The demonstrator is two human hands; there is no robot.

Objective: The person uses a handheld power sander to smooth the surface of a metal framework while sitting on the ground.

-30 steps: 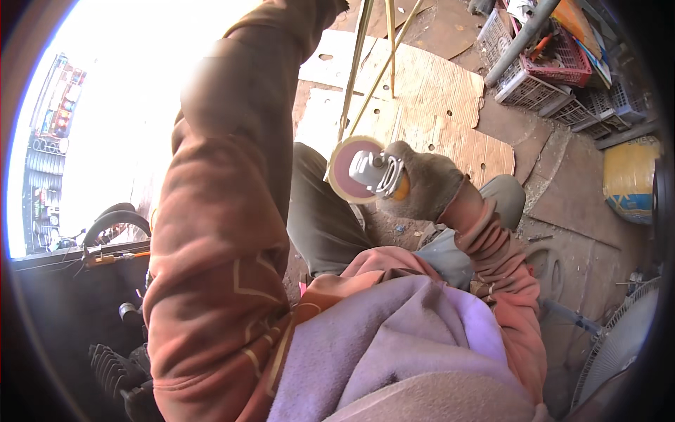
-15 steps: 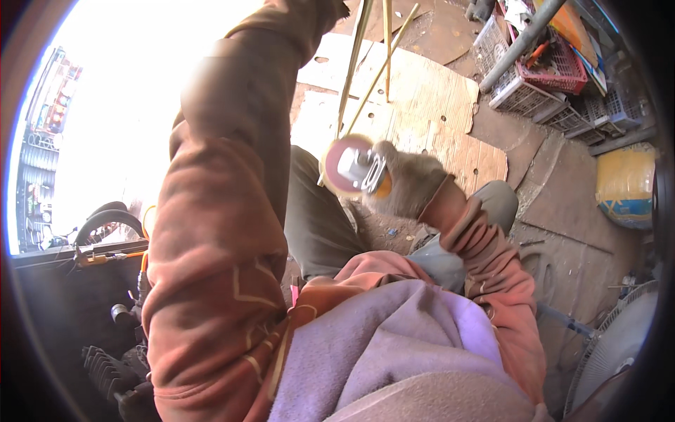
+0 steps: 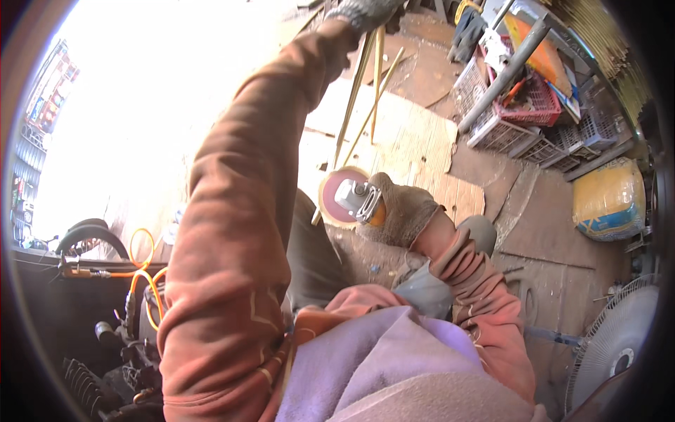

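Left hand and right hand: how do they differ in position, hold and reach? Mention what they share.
Position: the left hand is cut off by the top edge; the right hand shows near the middle.
Hold: the right hand holds an angle grinder; the left hand is near thin strips, but its hold on them cannot be told.
Reach: the left hand is stretched farther out than the right hand.
Shared: both are gloved, with reddish sleeves.

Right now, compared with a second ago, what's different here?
The view has shifted, so most things sit lower and further left; the gloved left hand now shows at the top edge. I see nothing newly taken hold of or let go. The gloved right hand still grips the grinder.
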